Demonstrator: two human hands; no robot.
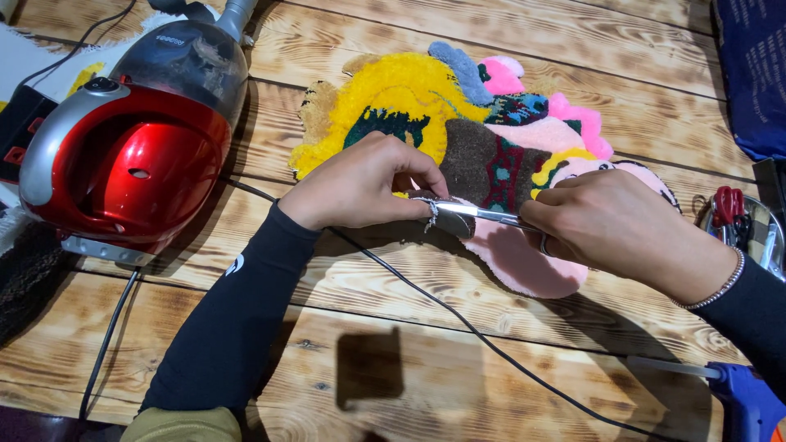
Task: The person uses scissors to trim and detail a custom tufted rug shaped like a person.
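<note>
Your left hand (360,184) is pinching the near edge of the tufted rug piece (458,131), its grip pressed together on a bit of backing and loose thread right at the scissor tips. Your right hand (610,225) is closing its grip around the handles of the scissors (479,213), whose shiny blades are pointing toward your left fingers and touching the rug's edge there. The rug, yellow, pink and brown, is lying flat on the wooden desk (524,57), spreading away beyond both hands. A red vacuum cleaner (131,164) is sitting well apart beyond your left hand, its black cord (458,315) running under your wrists. A blue glue gun (749,401) is lying near your right forearm.
</note>
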